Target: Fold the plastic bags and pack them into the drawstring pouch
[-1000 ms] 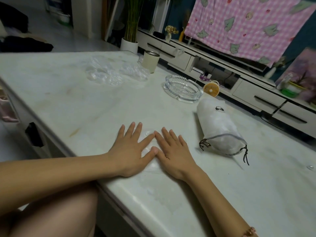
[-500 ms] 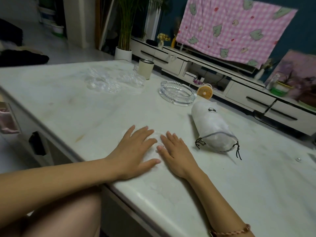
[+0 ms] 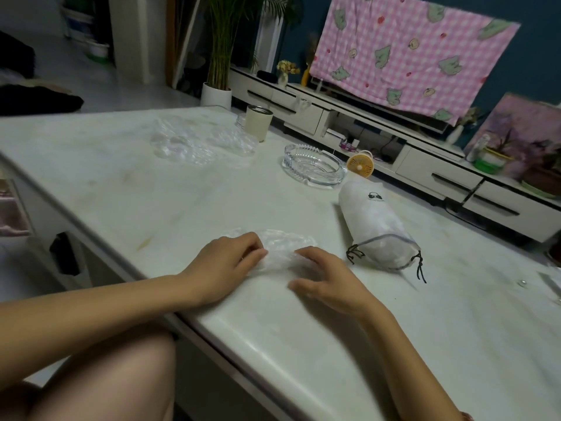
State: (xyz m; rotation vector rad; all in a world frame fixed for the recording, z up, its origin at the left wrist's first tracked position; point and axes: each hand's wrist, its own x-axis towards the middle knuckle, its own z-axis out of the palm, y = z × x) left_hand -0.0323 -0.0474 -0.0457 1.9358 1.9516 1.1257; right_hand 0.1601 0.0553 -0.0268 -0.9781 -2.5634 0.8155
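Fingers (image 3: pixel 247 243) of the left hand (image 3: pixel 224 262) pinch a crumpled plastic bag (image 3: pixel 280 247) by the table (image 3: pixel 334 344)'s near edge. The right hand (image 3: pixel 328 281) curls over its other end. Squeeze the air out, then crease flat. The drawstring pouch (image 3: pixel 376 226) lies just right; its logo (image 3: pixel 375 196)'s lettering is unreadable. Loose bags (image 3: pixel 188 141) wait far left.

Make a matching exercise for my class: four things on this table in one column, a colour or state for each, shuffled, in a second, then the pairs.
1 pouch
2 bag
3 ashtray
4 cup

a crumpled, nearest the camera
b cream, upright
c white, lying on its side
d clear glass

Pairs: 1-c, 2-a, 3-d, 4-b
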